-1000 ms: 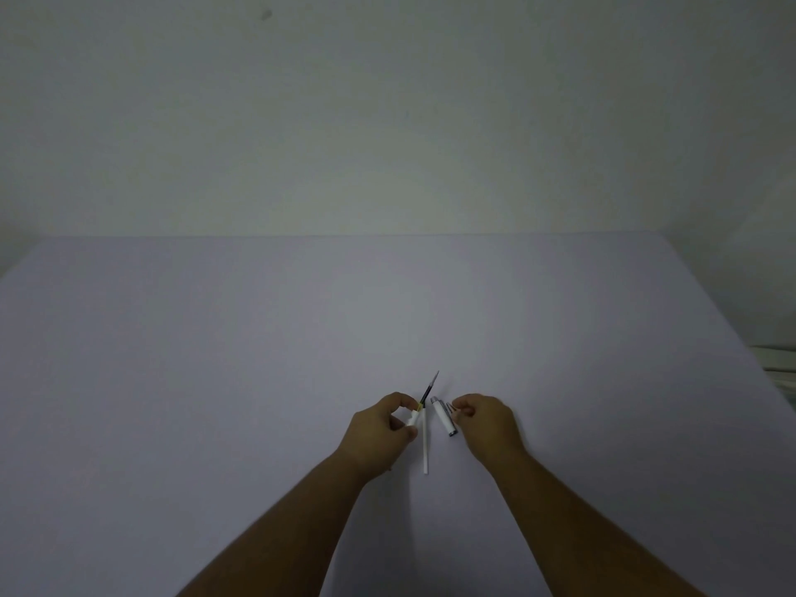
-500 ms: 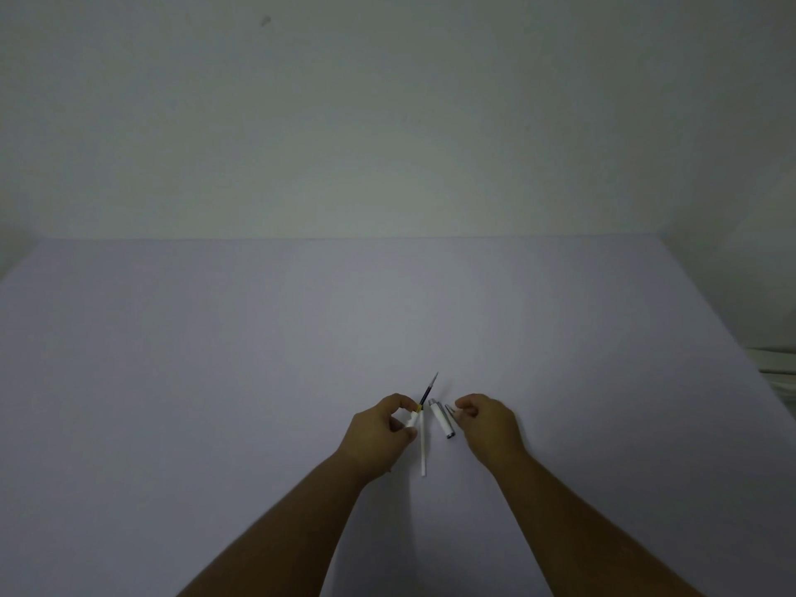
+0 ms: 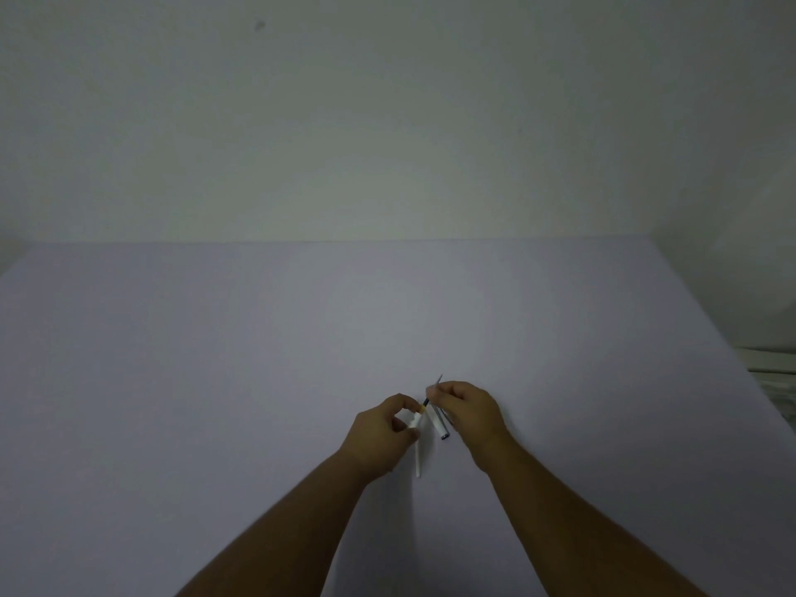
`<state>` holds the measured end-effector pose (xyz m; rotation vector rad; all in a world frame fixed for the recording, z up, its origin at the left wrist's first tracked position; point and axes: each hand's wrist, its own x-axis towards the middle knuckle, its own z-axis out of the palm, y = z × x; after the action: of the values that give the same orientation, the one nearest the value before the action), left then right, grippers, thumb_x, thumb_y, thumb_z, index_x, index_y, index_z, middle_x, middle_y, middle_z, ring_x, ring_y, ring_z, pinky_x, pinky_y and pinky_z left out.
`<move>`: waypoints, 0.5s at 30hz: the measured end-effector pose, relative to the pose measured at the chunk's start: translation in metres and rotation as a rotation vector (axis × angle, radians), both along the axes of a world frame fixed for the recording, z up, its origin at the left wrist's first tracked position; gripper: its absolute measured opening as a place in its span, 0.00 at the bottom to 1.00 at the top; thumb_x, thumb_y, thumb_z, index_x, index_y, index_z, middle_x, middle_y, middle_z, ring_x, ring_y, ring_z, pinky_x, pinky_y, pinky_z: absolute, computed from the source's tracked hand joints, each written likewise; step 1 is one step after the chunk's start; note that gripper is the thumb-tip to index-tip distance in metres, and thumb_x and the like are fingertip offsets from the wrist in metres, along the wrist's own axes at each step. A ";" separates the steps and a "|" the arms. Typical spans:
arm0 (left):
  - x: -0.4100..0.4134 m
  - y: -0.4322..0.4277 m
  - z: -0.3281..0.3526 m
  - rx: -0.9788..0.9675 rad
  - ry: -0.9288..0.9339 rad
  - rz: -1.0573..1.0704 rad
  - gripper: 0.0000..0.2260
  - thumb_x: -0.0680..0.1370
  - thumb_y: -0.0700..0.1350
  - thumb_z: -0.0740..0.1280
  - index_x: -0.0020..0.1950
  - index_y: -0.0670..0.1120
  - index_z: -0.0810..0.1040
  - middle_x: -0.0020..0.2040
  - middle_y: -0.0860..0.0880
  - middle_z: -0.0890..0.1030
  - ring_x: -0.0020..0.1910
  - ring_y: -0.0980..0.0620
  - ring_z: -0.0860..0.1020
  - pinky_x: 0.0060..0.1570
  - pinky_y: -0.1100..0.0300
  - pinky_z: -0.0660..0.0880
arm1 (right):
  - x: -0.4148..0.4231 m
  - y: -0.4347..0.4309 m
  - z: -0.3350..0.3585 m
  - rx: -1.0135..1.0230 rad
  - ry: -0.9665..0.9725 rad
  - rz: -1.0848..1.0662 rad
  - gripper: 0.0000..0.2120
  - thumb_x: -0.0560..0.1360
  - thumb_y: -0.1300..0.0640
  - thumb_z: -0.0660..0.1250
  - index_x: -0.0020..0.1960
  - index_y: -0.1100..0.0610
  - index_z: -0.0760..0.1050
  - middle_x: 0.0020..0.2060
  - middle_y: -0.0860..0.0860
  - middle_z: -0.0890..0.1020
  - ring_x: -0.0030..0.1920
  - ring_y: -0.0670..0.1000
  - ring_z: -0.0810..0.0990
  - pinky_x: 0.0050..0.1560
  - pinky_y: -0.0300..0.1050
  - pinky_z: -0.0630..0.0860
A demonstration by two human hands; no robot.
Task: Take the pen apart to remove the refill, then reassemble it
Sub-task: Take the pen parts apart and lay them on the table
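My left hand [image 3: 381, 433] pinches a thin white pen barrel [image 3: 418, 454] near its upper end, where a yellow ring shows. A dark refill [image 3: 432, 392] sticks out of that end toward the far right. My right hand [image 3: 469, 413] has its fingertips closed on the refill near the tip. A white pen cap with a dark end [image 3: 439, 424] lies on the table between the hands, partly under my right hand.
The work surface is a plain pale lilac table [image 3: 215, 381] against a light wall. A pale object [image 3: 775, 364] sits past the table's right edge.
My right hand has moved up and left from beside the cap onto the refill's tip. The left hand and barrel have stayed about where they were.
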<state>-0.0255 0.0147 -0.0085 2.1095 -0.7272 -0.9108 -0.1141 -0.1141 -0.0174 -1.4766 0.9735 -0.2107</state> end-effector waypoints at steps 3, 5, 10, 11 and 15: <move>0.001 -0.001 0.000 0.002 -0.009 -0.011 0.10 0.74 0.43 0.65 0.53 0.56 0.75 0.38 0.45 0.82 0.32 0.52 0.77 0.25 0.68 0.74 | 0.006 0.000 0.001 0.033 -0.007 -0.030 0.05 0.73 0.55 0.68 0.39 0.51 0.79 0.36 0.49 0.81 0.38 0.47 0.77 0.33 0.37 0.73; 0.002 -0.001 0.000 0.009 0.001 -0.003 0.10 0.74 0.43 0.66 0.54 0.54 0.76 0.36 0.47 0.81 0.31 0.52 0.76 0.24 0.66 0.74 | 0.008 -0.006 0.002 0.082 -0.054 -0.179 0.06 0.74 0.56 0.67 0.39 0.53 0.78 0.34 0.49 0.79 0.34 0.47 0.74 0.32 0.38 0.72; 0.009 0.005 -0.006 0.054 -0.006 0.032 0.12 0.74 0.45 0.67 0.57 0.51 0.75 0.38 0.51 0.79 0.35 0.53 0.77 0.24 0.68 0.74 | -0.001 -0.030 -0.005 -0.154 0.163 -0.181 0.09 0.74 0.56 0.66 0.45 0.61 0.79 0.36 0.55 0.80 0.38 0.53 0.76 0.45 0.50 0.76; 0.009 0.005 -0.008 0.061 -0.016 0.034 0.12 0.74 0.45 0.68 0.57 0.50 0.76 0.39 0.52 0.79 0.36 0.53 0.77 0.26 0.68 0.75 | -0.005 -0.032 -0.008 -0.235 0.258 -0.091 0.08 0.74 0.56 0.66 0.44 0.60 0.80 0.35 0.54 0.80 0.40 0.54 0.77 0.46 0.48 0.75; 0.008 0.004 -0.012 0.076 -0.050 0.032 0.12 0.74 0.47 0.69 0.56 0.48 0.77 0.43 0.50 0.78 0.41 0.52 0.77 0.39 0.59 0.78 | -0.014 -0.026 -0.020 -0.384 0.444 0.060 0.12 0.73 0.55 0.68 0.46 0.64 0.82 0.44 0.59 0.85 0.46 0.57 0.81 0.47 0.46 0.75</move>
<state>-0.0176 0.0191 -0.0201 2.2113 -0.6923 -0.8834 -0.1283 -0.1403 -0.0371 -1.9536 1.2908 -0.0221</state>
